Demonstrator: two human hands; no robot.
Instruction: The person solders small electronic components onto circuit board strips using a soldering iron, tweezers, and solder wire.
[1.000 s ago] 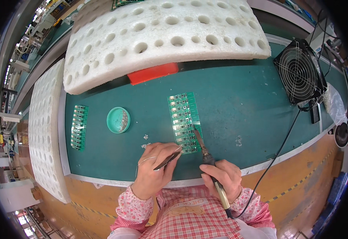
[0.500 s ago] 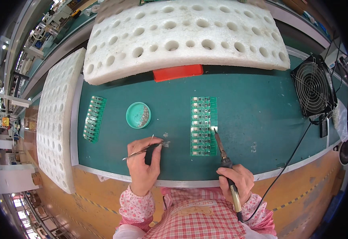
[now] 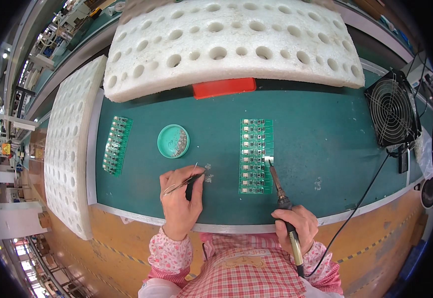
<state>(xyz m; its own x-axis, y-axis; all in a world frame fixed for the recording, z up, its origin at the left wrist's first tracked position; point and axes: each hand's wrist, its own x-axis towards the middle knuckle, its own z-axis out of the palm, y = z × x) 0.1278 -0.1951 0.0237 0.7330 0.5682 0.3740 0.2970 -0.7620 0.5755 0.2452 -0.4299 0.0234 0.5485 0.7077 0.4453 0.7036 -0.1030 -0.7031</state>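
My right hand (image 3: pixel 298 226) grips a soldering iron (image 3: pixel 285 204), a black cord running from its rear end. Its tip touches or sits just above the right edge of a green circuit board panel (image 3: pixel 256 156), where a small bright patch shows. My left hand (image 3: pixel 182 201) is closed round slim metal tweezers (image 3: pixel 179 185); a dark piece shows between thumb and fingers, and I cannot tell whether it belongs to them. Beside its fingertips lie small clear bits (image 3: pixel 209 178). Beyond stands a round green dish (image 3: pixel 162 144) with tiny metallic parts in it.
A second green board panel (image 3: pixel 117 145) lies at the left. White foam blocks with holes stand along the back (image 3: pixel 236 39) and the left side (image 3: pixel 70 154). A red box (image 3: pixel 224 88) peeks out under the back foam. A black fan (image 3: pixel 391 108) stands at the right.
My left hand has turned slightly, so the tweezers' tip points more away from me. The iron stays at the panel's right edge. The whole view has shifted a little.
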